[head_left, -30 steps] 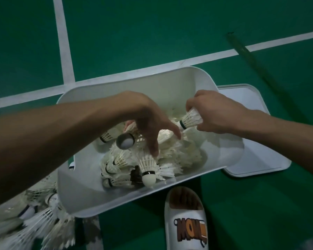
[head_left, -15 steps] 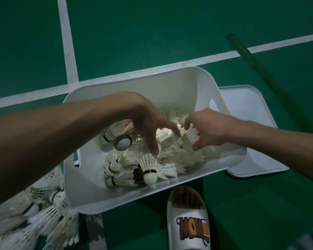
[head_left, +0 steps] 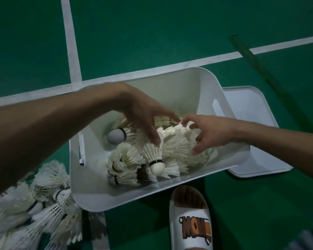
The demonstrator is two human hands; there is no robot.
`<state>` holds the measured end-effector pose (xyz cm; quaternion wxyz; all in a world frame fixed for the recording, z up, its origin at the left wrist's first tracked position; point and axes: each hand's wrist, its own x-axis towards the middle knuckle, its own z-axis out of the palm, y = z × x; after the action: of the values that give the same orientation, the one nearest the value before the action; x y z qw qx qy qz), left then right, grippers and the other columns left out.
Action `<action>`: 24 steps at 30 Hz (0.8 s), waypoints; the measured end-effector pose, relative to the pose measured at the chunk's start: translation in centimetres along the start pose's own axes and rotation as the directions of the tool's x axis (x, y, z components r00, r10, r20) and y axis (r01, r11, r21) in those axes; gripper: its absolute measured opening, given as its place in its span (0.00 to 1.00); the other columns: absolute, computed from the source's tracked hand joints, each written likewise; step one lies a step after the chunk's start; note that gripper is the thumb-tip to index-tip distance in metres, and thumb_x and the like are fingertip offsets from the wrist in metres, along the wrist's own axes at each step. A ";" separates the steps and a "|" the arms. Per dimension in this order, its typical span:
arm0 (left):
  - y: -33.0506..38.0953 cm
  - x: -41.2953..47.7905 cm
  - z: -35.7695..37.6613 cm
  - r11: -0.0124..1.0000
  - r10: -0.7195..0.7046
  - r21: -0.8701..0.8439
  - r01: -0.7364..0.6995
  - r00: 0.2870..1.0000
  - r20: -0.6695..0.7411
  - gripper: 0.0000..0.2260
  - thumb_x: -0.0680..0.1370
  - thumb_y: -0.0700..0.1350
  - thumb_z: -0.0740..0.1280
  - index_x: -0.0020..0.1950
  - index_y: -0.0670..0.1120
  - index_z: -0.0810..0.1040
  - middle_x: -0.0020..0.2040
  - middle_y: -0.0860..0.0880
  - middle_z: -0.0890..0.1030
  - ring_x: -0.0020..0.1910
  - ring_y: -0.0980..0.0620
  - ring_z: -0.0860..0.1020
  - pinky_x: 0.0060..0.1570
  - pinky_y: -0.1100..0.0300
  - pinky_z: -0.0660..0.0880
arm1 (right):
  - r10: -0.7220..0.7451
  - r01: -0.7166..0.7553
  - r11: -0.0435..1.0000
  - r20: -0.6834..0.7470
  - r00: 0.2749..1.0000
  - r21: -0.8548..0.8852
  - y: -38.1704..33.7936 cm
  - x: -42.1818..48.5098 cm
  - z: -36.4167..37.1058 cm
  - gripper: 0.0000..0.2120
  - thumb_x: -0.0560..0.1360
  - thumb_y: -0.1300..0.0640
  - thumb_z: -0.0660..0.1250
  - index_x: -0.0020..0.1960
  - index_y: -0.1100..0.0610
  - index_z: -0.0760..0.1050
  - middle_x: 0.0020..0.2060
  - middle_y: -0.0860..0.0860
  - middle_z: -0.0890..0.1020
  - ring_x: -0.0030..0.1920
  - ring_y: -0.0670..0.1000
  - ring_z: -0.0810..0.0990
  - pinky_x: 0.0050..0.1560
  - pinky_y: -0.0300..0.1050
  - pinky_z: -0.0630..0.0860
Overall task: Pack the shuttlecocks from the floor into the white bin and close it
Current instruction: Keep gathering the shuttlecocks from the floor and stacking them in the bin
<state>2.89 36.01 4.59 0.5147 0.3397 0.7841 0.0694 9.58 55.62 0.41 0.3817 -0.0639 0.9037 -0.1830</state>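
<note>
Having let go, right hand (head_left: pixel 211 134) spreads empty beside open left hand (head_left: pixel 143 112) over shuttlecocks (head_left: pixel 175 147) inside white bin (head_left: pixel 170 193); floor pile (head_left: pixel 43 204) beside bin remains

The left forearm (head_left: pixel 52 127) comes in from nine o'clock, bare and nearly level, and ends in the left grip (head_left: pixel 143 114), palm down, its fingers (head_left: pixel 154 137) straight and fanned towards five o'clock. The right forearm (head_left: pixel 278 141) reaches in from three o'clock. The right grip (head_left: pixel 213 134) is spread wide and loosely bent, thumb lowest, curled round nothing. The two index tips lie just beside each other in the middle.
</note>
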 end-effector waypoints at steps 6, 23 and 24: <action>-0.6 -0.9 -0.3 0.983 0.039 -0.168 -0.072 0.981 -0.191 0.32 0.73 0.52 0.69 0.73 0.62 0.57 0.43 0.58 0.78 0.33 0.65 0.80 0.27 0.71 0.72 | -0.005 0.007 1.000 -0.084 0.996 0.018 -1.1 -0.9 -2.6 0.35 0.64 0.49 0.78 0.67 0.46 0.67 0.63 0.49 0.75 0.53 0.49 0.79 0.50 0.47 0.80; -0.1 0.1 -0.9 0.991 0.073 -0.074 -0.107 0.927 -0.369 0.32 0.71 0.53 0.72 0.70 0.57 0.61 0.50 0.55 0.80 0.42 0.57 0.79 0.41 0.61 0.74 | 0.072 0.017 0.921 -0.214 0.974 0.388 -1.2 -0.7 -2.7 0.40 0.65 0.64 0.78 0.68 0.44 0.62 0.48 0.49 0.72 0.44 0.52 0.80 0.40 0.43 0.82; -0.1 -0.3 -1.2 0.997 0.053 -0.034 -0.063 0.968 -0.244 0.31 0.71 0.54 0.72 0.70 0.59 0.62 0.49 0.54 0.81 0.41 0.56 0.80 0.38 0.61 0.75 | 0.078 0.017 0.928 -0.240 0.968 0.372 -1.1 -0.6 -2.7 0.39 0.65 0.64 0.78 0.68 0.42 0.63 0.49 0.48 0.71 0.43 0.52 0.80 0.43 0.46 0.83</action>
<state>1.91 36.04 5.31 0.4197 0.3406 0.8294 0.1415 8.08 55.50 2.96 0.2723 0.0471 0.8947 -0.3510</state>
